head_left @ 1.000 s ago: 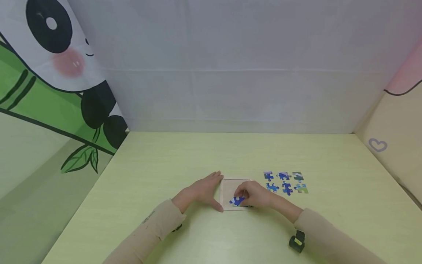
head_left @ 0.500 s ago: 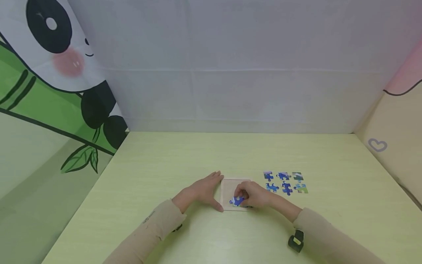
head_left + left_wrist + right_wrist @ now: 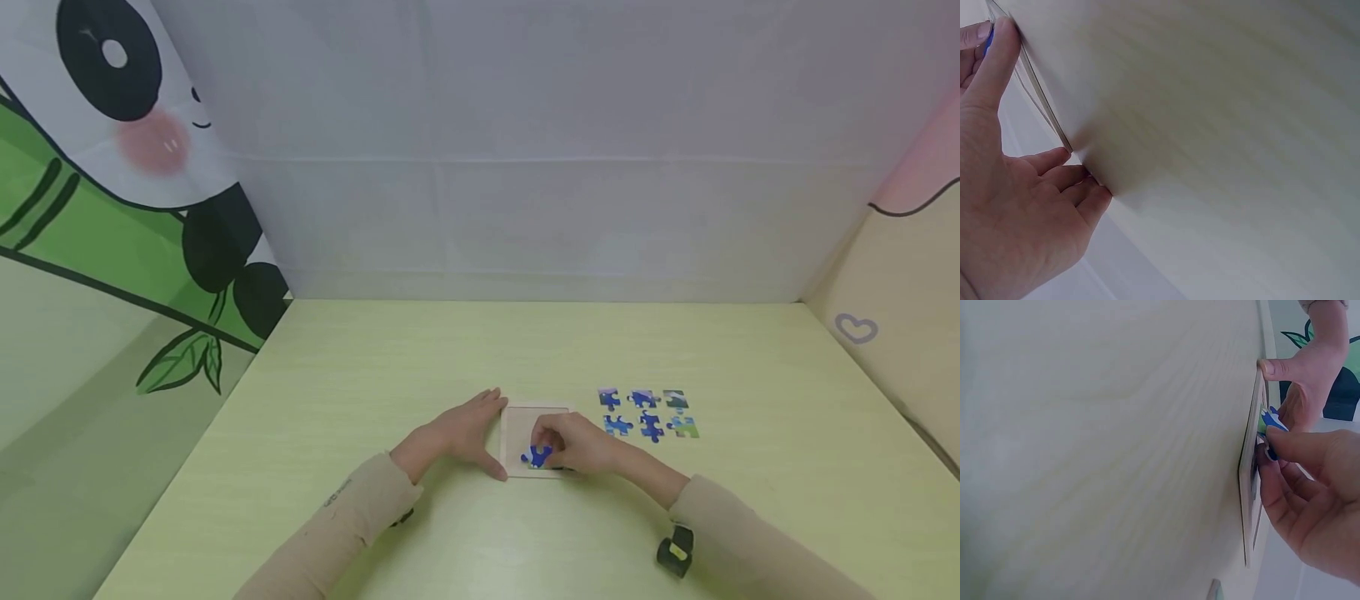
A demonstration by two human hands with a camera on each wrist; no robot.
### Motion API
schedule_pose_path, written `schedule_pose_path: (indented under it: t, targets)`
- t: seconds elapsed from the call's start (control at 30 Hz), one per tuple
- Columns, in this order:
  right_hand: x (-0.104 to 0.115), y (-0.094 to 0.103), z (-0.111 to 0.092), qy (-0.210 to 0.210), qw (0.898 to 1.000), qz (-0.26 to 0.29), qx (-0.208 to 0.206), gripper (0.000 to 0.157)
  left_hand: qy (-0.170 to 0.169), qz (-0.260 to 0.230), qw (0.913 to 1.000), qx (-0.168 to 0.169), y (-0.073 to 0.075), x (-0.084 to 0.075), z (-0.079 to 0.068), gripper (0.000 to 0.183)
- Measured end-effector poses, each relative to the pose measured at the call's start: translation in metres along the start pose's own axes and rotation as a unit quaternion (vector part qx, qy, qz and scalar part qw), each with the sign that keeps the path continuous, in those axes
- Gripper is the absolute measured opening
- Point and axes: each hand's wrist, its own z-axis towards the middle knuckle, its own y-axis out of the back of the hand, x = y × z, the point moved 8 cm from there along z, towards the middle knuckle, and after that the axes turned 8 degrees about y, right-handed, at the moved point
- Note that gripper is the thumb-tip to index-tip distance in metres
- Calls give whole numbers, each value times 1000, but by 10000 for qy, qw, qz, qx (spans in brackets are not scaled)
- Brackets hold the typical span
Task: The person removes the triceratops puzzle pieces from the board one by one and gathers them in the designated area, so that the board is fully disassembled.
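Note:
A shallow square wooden puzzle tray (image 3: 517, 429) lies flat on the table. My left hand (image 3: 467, 429) touches its left side, thumb at the near corner and fingertips at the far corner, fingers spread. Over the tray's near part, my right hand (image 3: 577, 443) pinches a blue puzzle piece (image 3: 537, 456) between thumb and fingers. In the right wrist view that puzzle piece (image 3: 1272, 422) stands tilted against the tray, showing some green and white. Something dark lies in the tray under my right fingers, mostly hidden. The left wrist view shows my left hand (image 3: 1029, 194) along the tray's edge.
Several loose puzzle pieces (image 3: 649, 425) lie in two rows right of the tray, blue ones and some with green. The pale wooden table (image 3: 390, 350) ends at a grey-white cloth wall (image 3: 480, 217) behind. Printed side panels (image 3: 187, 267) stand left and right.
The puzzle piece in my right hand has tilted slightly and shows a darker blue. Both hands stay nearly where they were, the left against the tray's side.

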Motion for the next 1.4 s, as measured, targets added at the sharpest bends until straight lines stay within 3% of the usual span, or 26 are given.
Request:
schedule_pose_path:
  t: [0.23, 0.5, 0.67, 1.4]
  targets:
    - [3, 3, 0, 227, 9996, 175, -24, 15, -4, -14, 10000, -13, 1, 0, 0, 112]
    - [-2, 13, -3, -63, 9995, 244, -174, 15, 23, 4, 10000, -7, 2, 1, 2, 111]
    - [-4, 26, -10, 38, 9997, 120, -198, 16, 6, 34, 10000, -20, 1, 1, 3, 111]
    - [-40, 82, -89, -81, 9973, -281, -675, 17, 20, -52, 10000, -2, -2, 1, 2, 112]
